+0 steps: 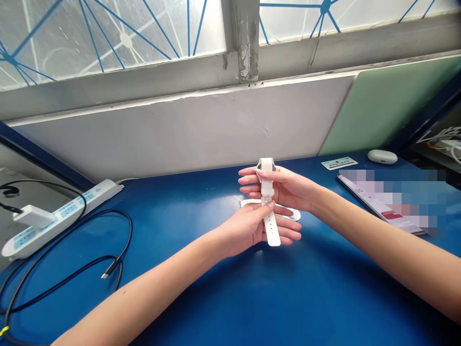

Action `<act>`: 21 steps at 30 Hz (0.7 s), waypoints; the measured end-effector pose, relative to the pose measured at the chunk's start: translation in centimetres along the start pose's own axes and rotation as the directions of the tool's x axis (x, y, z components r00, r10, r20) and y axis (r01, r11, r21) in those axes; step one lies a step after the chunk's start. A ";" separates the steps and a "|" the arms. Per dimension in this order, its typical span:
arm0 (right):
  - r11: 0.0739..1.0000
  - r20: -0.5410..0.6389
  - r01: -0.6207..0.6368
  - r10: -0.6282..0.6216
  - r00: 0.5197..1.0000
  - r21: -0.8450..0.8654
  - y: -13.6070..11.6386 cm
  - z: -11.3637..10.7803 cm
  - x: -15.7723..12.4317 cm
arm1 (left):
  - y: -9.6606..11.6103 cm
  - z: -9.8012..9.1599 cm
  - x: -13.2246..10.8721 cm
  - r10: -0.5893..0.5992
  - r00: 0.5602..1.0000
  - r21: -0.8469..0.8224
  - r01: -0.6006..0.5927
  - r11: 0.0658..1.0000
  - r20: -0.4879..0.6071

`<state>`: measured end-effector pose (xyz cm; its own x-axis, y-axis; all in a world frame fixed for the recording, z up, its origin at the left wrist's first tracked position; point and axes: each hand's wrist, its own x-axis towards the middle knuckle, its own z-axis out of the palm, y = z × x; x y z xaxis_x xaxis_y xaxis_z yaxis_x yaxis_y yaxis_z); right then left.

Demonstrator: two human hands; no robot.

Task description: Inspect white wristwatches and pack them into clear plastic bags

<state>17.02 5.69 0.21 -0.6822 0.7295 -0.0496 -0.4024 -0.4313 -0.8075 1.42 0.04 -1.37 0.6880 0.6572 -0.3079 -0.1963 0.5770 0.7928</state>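
A white wristwatch with a holed strap hangs lengthwise between my two hands above the blue table. My right hand grips its upper part, the thumb pressed across the strap near the watch case and the other fingers stretched out behind. Lower down, my left hand pinches the holed strap end under its thumb, palm up, with its fingers extended beneath. The strap's tip hangs past the left fingers. Behind my hands a white object lies on the table, mostly hidden, so its kind is unclear.
On the left lie a white power strip with a white plug adapter and a looped black cable. To the right are a card, a white earbud case and a partly pixelated flat device. A wall panel borders the blue table.
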 end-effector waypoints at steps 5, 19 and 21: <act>1.000 -0.052 0.013 -0.013 0.999 0.007 0.0 -0.6 0.2 | 0.0 0.0 0.1 0.058 0.997 -0.013 -0.059 0.998 -0.041; 0.999 -0.097 -0.022 0.026 0.995 0.040 -0.1 0.1 0.3 | -0.2 0.5 0.1 0.074 0.993 0.003 -0.074 0.997 -0.088; 0.999 -0.123 0.004 0.003 0.992 0.052 -0.2 0.2 0.3 | -0.2 0.3 0.2 0.081 0.991 0.008 -0.081 0.997 -0.107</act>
<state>16.76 5.89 0.48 -0.6034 0.7878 -0.1236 -0.4361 -0.4558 -0.7760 1.73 -0.07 -1.40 0.5912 0.7500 -0.2968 -0.2459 0.5181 0.8192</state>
